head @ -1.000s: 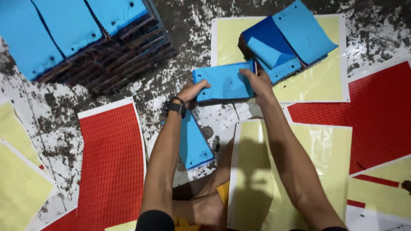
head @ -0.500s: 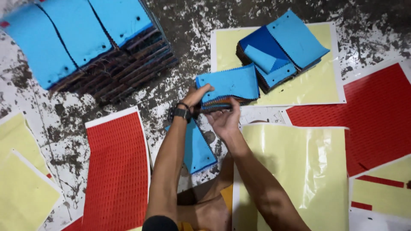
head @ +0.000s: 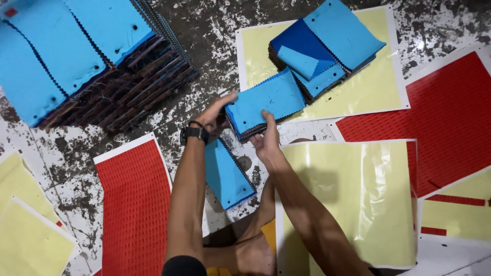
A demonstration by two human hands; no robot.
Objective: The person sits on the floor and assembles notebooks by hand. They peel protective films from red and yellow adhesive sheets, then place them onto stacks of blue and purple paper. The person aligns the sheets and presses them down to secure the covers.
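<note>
Blue swatch stack [head: 268,102] between left hand [head: 215,115], right hand [head: 267,138].

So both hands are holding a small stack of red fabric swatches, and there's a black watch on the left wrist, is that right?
Not quite. The stack of fabric swatches held between the left hand and right hand is blue, not red, as the head view shows. The red things are the sheets lying on the floor. The black watch is on the left wrist.
</note>
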